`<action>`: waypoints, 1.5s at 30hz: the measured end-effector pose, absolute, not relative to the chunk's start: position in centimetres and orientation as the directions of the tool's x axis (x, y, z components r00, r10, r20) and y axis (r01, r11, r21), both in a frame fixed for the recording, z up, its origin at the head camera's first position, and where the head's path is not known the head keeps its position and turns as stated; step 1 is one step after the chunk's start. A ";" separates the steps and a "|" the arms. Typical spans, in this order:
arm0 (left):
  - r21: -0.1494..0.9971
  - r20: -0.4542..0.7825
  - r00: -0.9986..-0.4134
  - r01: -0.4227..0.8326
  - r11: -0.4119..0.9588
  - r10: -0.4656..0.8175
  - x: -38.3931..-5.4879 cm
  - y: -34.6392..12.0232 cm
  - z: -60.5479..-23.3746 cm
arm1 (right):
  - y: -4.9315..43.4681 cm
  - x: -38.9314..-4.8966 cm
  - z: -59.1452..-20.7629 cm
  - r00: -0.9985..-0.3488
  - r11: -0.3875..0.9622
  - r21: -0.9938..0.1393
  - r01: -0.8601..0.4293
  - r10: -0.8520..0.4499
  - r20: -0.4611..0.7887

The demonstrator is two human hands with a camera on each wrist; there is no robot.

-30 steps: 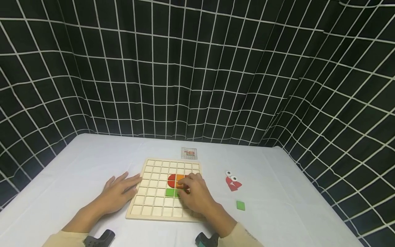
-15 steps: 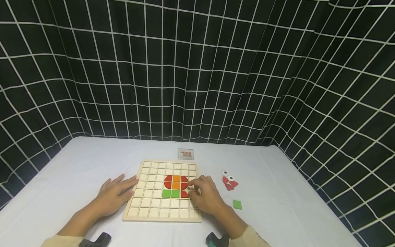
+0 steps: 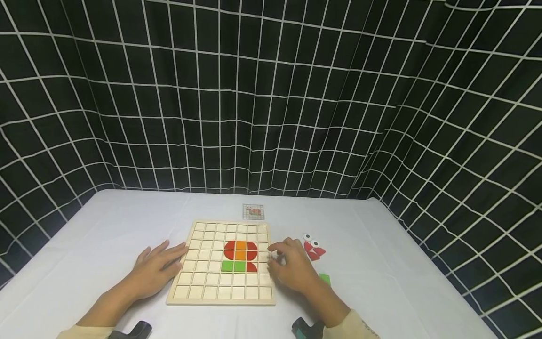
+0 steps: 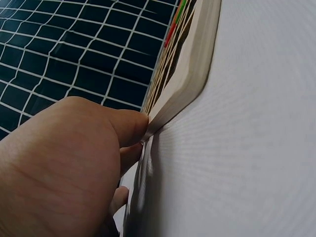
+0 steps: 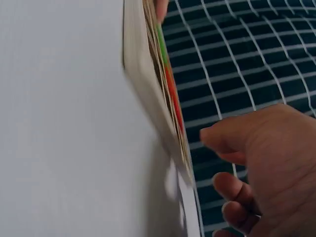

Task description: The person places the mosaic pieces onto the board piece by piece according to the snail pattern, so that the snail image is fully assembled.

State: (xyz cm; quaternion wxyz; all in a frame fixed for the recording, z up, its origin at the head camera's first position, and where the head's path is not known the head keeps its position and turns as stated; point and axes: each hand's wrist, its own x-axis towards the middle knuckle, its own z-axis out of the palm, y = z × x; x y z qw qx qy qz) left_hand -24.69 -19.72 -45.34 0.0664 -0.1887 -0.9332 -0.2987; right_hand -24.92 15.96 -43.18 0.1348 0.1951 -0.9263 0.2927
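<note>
A wooden grid board (image 3: 203, 278) lies on the table, with two green square tiles (image 3: 233, 266), two orange tiles (image 3: 240, 250) and several red curved tiles (image 3: 251, 251) set in its cells. Against its left edge rests my left hand (image 3: 154, 273), fingers extended; in the left wrist view the thumb (image 4: 131, 123) touches the board's side. My right hand (image 3: 294, 266) hovers by the board's right edge with loosely bent fingers and nothing between them. In the right wrist view its thumb (image 5: 227, 136) stands apart from the board.
Right of the board lie two round eye tiles (image 3: 314, 243), red pieces (image 3: 312, 253) and a green square tile (image 3: 324, 278), partly hidden by the right arm. A small picture card (image 3: 253, 212) lies behind the board. A black curtain with white grid lines surrounds the table.
My right hand has drawn back rightward off the tiles, uncovering a red curved tile beside the green squares. The left hand stays at the board's edge. The head view has shifted slightly.
</note>
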 end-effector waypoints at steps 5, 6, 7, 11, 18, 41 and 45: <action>0.534 0.237 -0.918 0.397 0.746 0.318 -24.8 -19.7 -45.4 | 19.2 -25.1 -42.7 -0.897 0.783 -0.490 -0.383 -0.187 0.401; 0.537 0.233 -0.919 0.395 0.746 0.319 -24.8 -19.7 -45.4 | 19.8 -25.1 -42.6 -0.900 0.790 -0.491 -0.368 -0.169 0.402; 0.539 0.231 -0.919 0.393 0.745 0.318 -24.8 -19.8 -45.4 | 20.4 -25.1 -42.5 -0.905 0.795 -0.496 -0.350 -0.150 0.398; 0.549 0.230 -0.920 0.392 0.739 0.317 -24.8 -19.8 -45.3 | 22.4 -25.0 -42.3 -0.913 0.807 -0.505 -0.305 -0.098 0.395; 0.558 0.222 -0.925 0.379 0.739 0.307 -24.7 -19.9 -45.3 | 24.3 -24.7 -42.4 -0.926 0.826 -0.509 -0.241 -0.039 0.375; 0.536 0.231 -0.923 0.385 0.752 0.308 -24.8 -19.8 -45.3 | 25.2 -24.8 -44.0 -0.963 0.878 -0.457 -0.142 -0.016 0.268; 0.534 0.231 -0.923 0.386 0.752 0.309 -24.8 -19.8 -45.4 | 25.2 -24.7 -44.0 -0.966 0.882 -0.454 -0.125 -0.004 0.259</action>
